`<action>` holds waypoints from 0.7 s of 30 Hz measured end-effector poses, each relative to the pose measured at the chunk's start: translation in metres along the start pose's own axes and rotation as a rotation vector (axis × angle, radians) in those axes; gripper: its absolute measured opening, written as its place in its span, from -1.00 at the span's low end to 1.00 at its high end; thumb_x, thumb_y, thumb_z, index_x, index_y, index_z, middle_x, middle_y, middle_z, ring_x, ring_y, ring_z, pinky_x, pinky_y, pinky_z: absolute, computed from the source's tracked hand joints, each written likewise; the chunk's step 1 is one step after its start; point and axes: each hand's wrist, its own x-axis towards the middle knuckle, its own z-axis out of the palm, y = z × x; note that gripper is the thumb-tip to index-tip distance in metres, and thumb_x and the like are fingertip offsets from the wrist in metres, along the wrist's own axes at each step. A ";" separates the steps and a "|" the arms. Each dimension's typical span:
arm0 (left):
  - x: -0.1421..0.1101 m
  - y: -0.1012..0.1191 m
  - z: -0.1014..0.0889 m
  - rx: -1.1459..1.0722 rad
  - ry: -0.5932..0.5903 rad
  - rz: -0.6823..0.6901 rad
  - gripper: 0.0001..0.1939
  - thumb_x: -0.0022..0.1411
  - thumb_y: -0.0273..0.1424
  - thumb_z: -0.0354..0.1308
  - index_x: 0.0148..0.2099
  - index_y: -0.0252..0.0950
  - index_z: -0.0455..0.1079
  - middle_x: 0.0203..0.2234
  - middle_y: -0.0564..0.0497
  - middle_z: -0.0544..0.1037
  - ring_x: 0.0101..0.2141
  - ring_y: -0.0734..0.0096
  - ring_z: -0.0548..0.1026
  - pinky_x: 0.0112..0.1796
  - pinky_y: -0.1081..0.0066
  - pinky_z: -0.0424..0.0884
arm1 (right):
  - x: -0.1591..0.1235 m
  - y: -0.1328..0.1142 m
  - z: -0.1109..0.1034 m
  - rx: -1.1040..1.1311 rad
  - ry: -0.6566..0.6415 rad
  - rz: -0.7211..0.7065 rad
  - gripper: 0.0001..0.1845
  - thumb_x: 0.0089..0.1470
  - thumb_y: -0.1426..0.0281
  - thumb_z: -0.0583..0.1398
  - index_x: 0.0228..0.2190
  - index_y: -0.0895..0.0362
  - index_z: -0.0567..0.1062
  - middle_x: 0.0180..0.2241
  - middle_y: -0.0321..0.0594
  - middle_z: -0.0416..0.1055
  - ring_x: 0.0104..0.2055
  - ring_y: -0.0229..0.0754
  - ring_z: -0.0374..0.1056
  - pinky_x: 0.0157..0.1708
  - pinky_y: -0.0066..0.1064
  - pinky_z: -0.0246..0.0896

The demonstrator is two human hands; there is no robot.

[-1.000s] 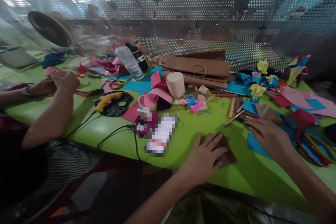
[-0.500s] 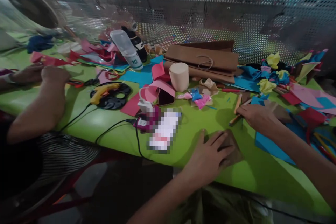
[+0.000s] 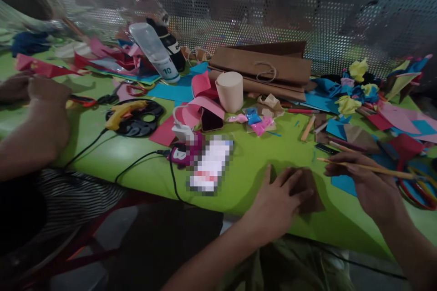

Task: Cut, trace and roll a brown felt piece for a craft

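Pointing leftward, the pencil [image 3: 385, 170] lies crosswise in gripping right fingers [image 3: 355, 171]; left fingers [image 3: 285, 186] spread over brown paper [image 3: 314, 201].

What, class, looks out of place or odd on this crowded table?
The yellow glue gun lies across a black palette, an odd rest for a corded tool. A dark phone sits partly under curled pink paper, easily overlooked. No spill is visible.
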 end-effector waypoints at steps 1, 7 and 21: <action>0.000 0.001 0.000 0.000 0.005 -0.001 -0.56 0.51 -0.20 -0.04 0.37 0.07 0.28 0.45 -0.05 0.16 0.42 -0.01 0.10 0.27 -0.43 0.06 | -0.004 0.006 0.002 0.041 0.000 0.041 -0.78 0.19 0.22 0.26 -0.22 0.04 0.65 -0.24 -0.19 0.59 -0.25 -0.04 0.55 -0.22 -0.19 0.49; 0.000 0.002 -0.001 -0.041 0.031 -0.037 -0.51 0.55 -0.15 -0.15 0.42 -0.04 0.19 0.40 0.00 0.27 0.42 0.11 0.09 0.34 -0.33 0.00 | -0.005 0.031 0.008 -0.061 0.056 0.143 -0.82 0.17 0.19 0.32 -0.35 0.03 0.56 -0.42 -0.26 0.50 -0.39 -0.15 0.45 -0.40 -0.35 0.42; 0.000 0.001 -0.003 -0.076 0.019 -0.045 -0.52 0.55 -0.13 -0.14 0.37 -0.10 0.25 0.41 0.01 0.26 0.43 0.14 0.07 0.38 -0.27 -0.07 | -0.002 0.038 0.008 -0.343 0.009 0.064 -0.74 0.22 0.12 0.27 -0.38 0.02 0.46 -0.45 -0.30 0.50 -0.46 -0.17 0.48 -0.45 -0.35 0.45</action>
